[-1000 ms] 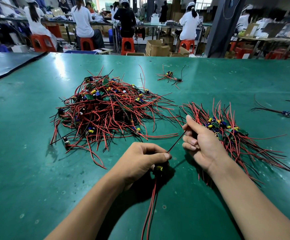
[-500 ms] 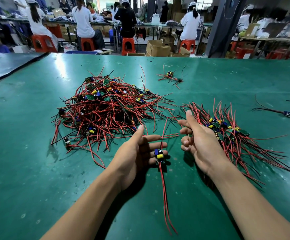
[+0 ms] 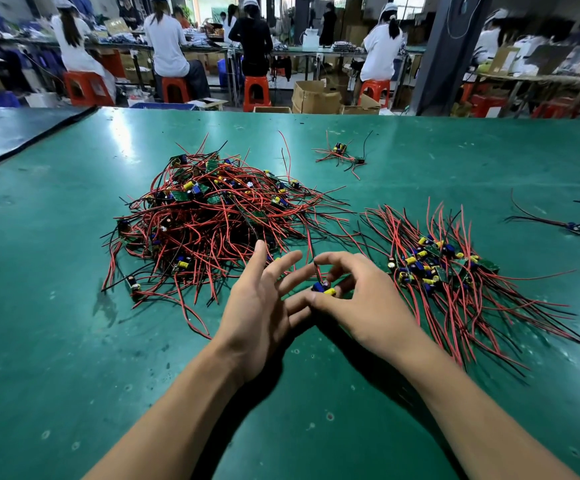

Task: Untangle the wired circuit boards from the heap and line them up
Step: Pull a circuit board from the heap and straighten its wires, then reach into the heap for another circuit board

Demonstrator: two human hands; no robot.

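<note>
At a green table, a worker's right hand pinches one small circuit board between thumb and curled fingers. The left hand, fingers straight and spread, meets it alongside. The hands work just in front of the tangled heap, which appears to hold most of the boards. A smaller lined-up batch lies just to the right, so the job looks well short of halfway. The held board is mostly hidden and its long axis cannot be told; one lead runs from it toward the heap. The sorted boards' wires run from far left to near right.

Two hands, one held board, one heap, one row.
</note>
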